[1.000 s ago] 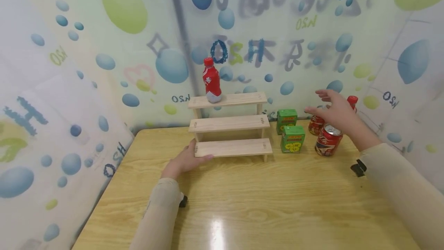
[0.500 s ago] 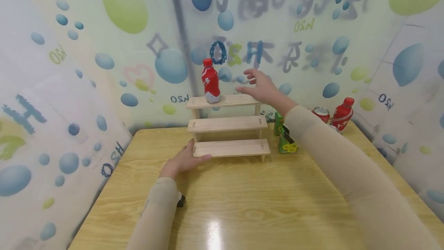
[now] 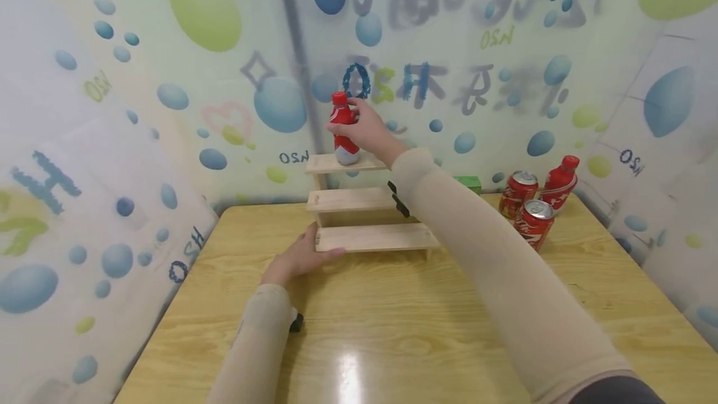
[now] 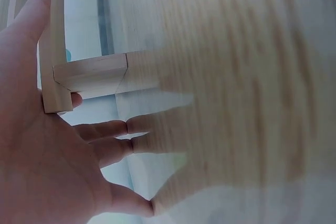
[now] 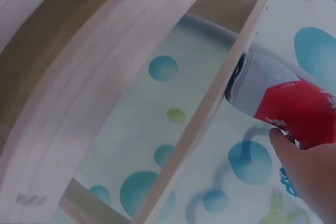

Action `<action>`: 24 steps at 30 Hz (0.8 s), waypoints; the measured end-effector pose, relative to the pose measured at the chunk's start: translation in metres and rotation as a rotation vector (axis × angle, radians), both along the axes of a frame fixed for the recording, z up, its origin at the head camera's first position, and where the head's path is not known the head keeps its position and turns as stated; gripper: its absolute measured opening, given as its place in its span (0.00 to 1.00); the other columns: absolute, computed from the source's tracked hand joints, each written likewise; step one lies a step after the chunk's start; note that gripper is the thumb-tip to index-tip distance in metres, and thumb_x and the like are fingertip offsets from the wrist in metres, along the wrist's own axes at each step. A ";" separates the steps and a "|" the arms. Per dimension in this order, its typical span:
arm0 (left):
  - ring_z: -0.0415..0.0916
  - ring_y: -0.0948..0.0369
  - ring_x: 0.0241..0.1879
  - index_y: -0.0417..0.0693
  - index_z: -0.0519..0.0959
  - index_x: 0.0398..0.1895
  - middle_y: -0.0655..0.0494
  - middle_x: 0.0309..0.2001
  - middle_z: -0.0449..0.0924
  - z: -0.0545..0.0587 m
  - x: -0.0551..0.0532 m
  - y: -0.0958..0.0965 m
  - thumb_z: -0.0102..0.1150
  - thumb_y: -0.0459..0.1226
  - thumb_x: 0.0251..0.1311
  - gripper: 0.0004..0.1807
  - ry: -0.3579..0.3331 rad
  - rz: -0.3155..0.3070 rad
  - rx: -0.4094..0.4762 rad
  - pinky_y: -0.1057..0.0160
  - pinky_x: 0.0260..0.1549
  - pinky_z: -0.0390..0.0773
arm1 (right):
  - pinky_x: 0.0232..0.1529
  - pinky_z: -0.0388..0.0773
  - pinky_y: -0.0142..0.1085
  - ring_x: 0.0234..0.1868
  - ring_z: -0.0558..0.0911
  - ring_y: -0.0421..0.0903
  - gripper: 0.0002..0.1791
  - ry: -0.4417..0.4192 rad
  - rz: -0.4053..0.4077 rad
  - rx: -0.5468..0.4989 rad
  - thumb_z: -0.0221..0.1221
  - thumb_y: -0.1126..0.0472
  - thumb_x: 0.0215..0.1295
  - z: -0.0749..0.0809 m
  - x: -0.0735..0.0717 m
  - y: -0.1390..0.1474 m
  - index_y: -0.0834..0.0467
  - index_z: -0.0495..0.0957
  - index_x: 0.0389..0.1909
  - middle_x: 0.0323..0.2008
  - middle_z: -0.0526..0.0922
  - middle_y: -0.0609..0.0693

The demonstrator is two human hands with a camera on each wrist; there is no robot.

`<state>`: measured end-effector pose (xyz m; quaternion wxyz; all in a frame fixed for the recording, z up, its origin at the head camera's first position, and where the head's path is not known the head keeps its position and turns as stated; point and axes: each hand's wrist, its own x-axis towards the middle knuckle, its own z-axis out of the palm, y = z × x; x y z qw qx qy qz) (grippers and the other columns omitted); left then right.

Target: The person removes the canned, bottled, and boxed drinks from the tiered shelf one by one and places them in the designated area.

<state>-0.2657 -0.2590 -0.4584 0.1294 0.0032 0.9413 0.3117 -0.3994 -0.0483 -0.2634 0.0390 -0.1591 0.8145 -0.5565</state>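
Observation:
A red plastic drink bottle [image 3: 345, 143] with a red cap stands upright at the left of the top step of a three-tier wooden display shelf [image 3: 370, 239]. My right hand [image 3: 370, 126] holds its upper part, thumb in front and fingers behind. The right wrist view has the thumb against the red label of the bottle [image 5: 294, 108], its pale base at the shelf board [image 5: 194, 114]. My left hand [image 3: 303, 257] grips the lowest step's left end. In the left wrist view its thumb lies along the board [image 4: 55, 40], one fingertip shows behind, and other fingers reach toward the tabletop.
Two red soda cans [image 3: 517, 192] and another red bottle [image 3: 560, 182] stand at the table's right rear. One green box [image 3: 468, 183] peeks out behind the right sleeve [image 3: 482, 248]. A patterned curtain [image 3: 224, 80] surrounds the wooden table [image 3: 359, 329].
My right hand has swung left from above the cans to the bottle on the top step and taken hold of it. The left hand keeps its place on the shelf.

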 end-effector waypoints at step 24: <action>0.48 0.38 0.85 0.49 0.37 0.89 0.38 0.87 0.45 0.001 0.004 0.001 0.62 0.77 0.56 0.72 -0.009 0.014 0.013 0.33 0.81 0.57 | 0.73 0.79 0.48 0.74 0.75 0.52 0.43 0.066 -0.019 -0.002 0.64 0.55 0.77 -0.019 -0.005 -0.001 0.46 0.54 0.86 0.77 0.72 0.52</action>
